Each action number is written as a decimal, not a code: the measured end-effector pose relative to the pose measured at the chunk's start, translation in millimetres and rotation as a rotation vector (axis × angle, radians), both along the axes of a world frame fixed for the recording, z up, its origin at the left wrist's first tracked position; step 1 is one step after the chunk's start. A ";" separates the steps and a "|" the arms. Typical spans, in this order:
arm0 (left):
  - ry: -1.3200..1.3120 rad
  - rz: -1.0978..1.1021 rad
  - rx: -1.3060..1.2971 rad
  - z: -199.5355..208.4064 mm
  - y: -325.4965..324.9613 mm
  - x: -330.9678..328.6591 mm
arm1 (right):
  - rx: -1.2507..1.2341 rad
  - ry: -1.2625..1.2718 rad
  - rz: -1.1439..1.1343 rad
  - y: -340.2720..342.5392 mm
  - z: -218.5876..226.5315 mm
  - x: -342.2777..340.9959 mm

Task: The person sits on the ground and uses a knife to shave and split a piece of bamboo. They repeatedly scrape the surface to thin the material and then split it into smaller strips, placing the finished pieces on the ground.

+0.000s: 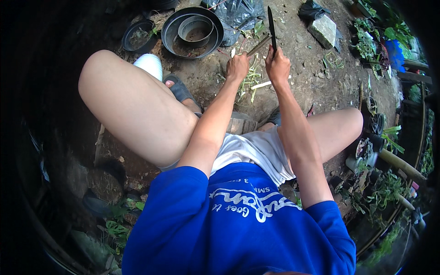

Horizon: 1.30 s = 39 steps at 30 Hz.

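My right hand is closed round the handle of a long dark-bladed knife, whose blade points up and away from me. Beside it on the left, my left hand is wrapped round a thin brownish stick. The stick slants up to the right, its far end close to the knife; whether the two touch I cannot tell. On the dirt below and between my hands lie pale green shavings and a whitish strip.
A black basin with a round pot inside stands at the far left, near another dark pot. Dark plastic lies beside it. A pale stone block sits far right. Leafy plants line the right side.
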<state>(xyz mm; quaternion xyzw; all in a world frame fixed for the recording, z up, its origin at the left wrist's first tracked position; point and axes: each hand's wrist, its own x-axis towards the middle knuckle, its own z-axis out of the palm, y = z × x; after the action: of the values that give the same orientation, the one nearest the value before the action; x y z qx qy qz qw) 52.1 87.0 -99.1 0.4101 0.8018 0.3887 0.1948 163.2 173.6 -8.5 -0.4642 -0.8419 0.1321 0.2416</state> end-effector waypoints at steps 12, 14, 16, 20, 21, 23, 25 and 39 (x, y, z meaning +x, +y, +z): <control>0.053 0.005 -0.069 7.6 2.0 4.5 | -0.030 -0.070 -0.001 7.2 -1.0 8.6; 0.062 0.003 -0.105 7.3 5.2 5.9 | 0.052 -0.166 0.027 17.1 3.3 18.4; 0.048 -0.038 -0.117 7.2 9.4 7.4 | 0.048 -0.287 0.088 31.9 9.8 32.3; 0.063 -0.040 -0.096 4.6 13.1 7.6 | -0.074 -0.300 0.019 46.2 15.2 54.0; 0.034 -0.035 -0.113 3.1 11.9 5.3 | -0.170 -0.270 0.000 43.6 14.3 53.5; 0.028 -0.053 -0.102 0.5 10.9 -1.6 | -0.248 -0.129 0.009 29.9 11.3 44.0; -0.014 -0.091 -0.074 -1.5 10.7 -11.3 | -0.306 -0.025 -0.058 11.4 12.1 30.8; -0.484 -0.333 -0.044 34.2 11.4 -29.3 | -0.502 0.145 0.009 -8.2 38.9 -4.3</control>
<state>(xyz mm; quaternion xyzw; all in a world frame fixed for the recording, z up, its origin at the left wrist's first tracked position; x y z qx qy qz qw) 22.8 98.4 -64.9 0.4271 0.6617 0.4203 0.4506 158.9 165.4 30.4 -0.4951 -0.7653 0.3710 0.1779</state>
